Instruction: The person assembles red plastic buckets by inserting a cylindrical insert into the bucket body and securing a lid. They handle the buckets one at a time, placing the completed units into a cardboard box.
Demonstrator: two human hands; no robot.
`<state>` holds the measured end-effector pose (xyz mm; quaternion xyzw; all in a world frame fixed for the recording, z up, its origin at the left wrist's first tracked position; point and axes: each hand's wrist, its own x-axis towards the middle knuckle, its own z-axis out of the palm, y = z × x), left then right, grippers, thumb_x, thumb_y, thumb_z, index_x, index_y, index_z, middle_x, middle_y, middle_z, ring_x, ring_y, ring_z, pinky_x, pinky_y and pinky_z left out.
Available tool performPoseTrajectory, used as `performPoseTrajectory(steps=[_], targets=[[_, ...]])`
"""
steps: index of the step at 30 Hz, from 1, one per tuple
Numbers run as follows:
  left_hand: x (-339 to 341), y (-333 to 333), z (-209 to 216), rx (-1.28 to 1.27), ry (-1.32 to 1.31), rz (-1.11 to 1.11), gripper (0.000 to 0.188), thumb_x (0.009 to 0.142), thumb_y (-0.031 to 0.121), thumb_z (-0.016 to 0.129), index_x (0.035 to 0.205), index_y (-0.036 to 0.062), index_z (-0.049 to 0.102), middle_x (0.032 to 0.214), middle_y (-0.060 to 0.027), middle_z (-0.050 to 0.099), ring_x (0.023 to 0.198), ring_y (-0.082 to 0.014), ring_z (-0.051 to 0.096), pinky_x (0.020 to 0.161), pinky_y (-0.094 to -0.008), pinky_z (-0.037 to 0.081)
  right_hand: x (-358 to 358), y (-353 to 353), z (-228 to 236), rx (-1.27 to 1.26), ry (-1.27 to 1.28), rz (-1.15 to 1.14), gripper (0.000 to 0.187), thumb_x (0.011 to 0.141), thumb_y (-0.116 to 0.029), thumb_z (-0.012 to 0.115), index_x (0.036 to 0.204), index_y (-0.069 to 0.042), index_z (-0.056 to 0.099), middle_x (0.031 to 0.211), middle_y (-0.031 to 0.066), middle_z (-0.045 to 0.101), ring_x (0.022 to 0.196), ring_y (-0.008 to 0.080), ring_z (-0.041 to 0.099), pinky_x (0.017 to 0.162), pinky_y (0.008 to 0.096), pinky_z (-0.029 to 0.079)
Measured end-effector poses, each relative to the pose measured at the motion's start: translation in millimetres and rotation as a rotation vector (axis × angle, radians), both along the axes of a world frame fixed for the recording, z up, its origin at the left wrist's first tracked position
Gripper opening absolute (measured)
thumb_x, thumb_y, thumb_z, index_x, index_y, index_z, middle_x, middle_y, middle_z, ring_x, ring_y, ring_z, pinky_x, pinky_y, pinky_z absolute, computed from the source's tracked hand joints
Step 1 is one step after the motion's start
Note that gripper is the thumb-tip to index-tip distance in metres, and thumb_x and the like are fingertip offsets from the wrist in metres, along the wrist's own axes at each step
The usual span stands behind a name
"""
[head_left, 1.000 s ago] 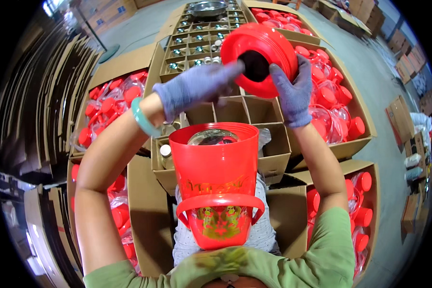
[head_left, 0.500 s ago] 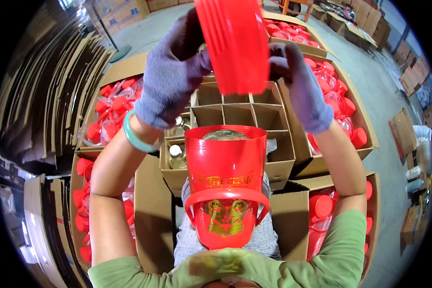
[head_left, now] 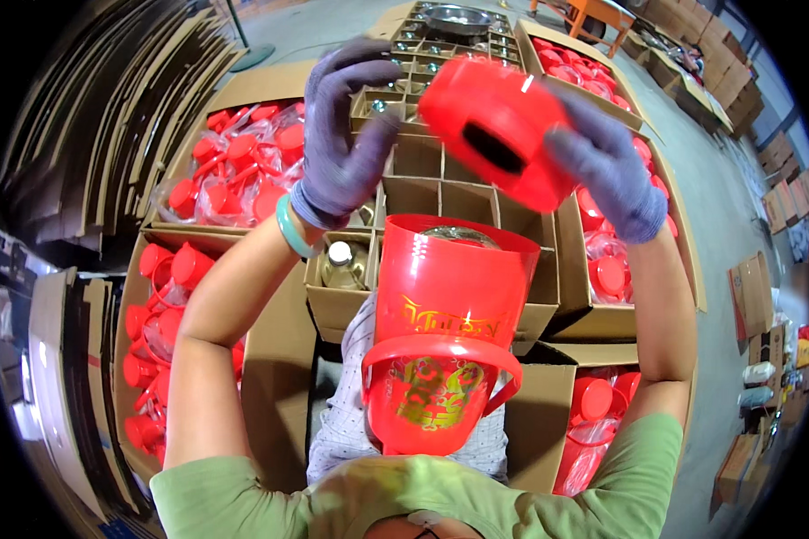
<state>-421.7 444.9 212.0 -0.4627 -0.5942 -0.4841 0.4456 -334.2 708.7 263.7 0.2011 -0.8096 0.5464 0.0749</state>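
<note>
My right hand, in a grey-purple knit glove, grips a red plastic round piece by its right side. The piece is tilted, with a dark oval opening in its side. Off to its left, my left hand, gloved the same way, is raised with its fingers apart and holds nothing. Below both hands, a red plastic thermos shell stands on my lap, with gold print and a curved red handle. The rim of a shiny round glass liner shows inside its open top.
A divided carton lies just beyond the shell, holding a bottle with a white cap. Cartons of red plastic parts flank me. Flattened cardboard stands stacked at left. A metal bowl sits on the far dividers.
My left hand has come off the red piece and opened. The piece, now in my right hand alone, has turned to show its dark opening. The shell appears further right in view.
</note>
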Motion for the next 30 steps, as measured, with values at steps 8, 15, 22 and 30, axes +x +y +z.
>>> performPoseTrajectory(steps=[8,15,22,30], targets=[[18.6,-6.5,-78.7,-0.062,-1.105,-0.882,0.077,0.098,0.066,0.027,0.117,-0.0005,0.059,0.121,-0.0164,0.061,0.120,-0.0259,0.055,0.110,-0.0425,0.036,-6.8,-13.0,-19.1,0.074,-0.329,0.586,0.054,0.092,-0.020,0.067,0.140,-0.002,0.051,0.125,0.0080,0.063,0.112,0.0129,0.056,0.099,0.0304,0.046],[11.1,-2.7,-87.4,-0.069,-0.785,-0.796,0.066,0.098,0.060,0.039,0.102,-0.0011,0.064,0.109,-0.0155,0.062,0.105,-0.0263,0.059,0.103,-0.0427,0.040,-4.7,-11.4,-20.8,0.077,-0.257,0.617,0.053,0.092,-0.020,0.066,0.138,0.001,0.052,0.129,0.0124,0.062,0.117,0.0175,0.056,0.103,0.0333,0.043],[11.5,-1.7,-83.8,-0.180,-0.712,-0.720,0.067,0.101,0.056,0.029,0.096,-0.0006,0.063,0.099,-0.0162,0.063,0.101,-0.0291,0.060,0.108,-0.0500,0.037,-3.5,-6.2,-35.0,0.082,-0.156,0.625,0.052,0.091,-0.022,0.066,0.136,0.002,0.054,0.132,0.0146,0.061,0.121,0.0208,0.057,0.105,0.0357,0.042],[64.5,1.4,-36.7,-0.322,-0.670,-0.340,0.054,0.104,0.044,0.037,0.099,-0.0019,0.066,0.103,-0.0146,0.065,0.102,-0.0257,0.061,0.095,-0.0370,0.045,-1.6,-0.9,-100.9,-0.206,-0.241,0.357,0.092,0.093,-0.071,0.025,0.128,0.008,0.058,0.129,0.0201,0.061,0.121,0.0275,0.057,0.110,0.0372,0.038]])
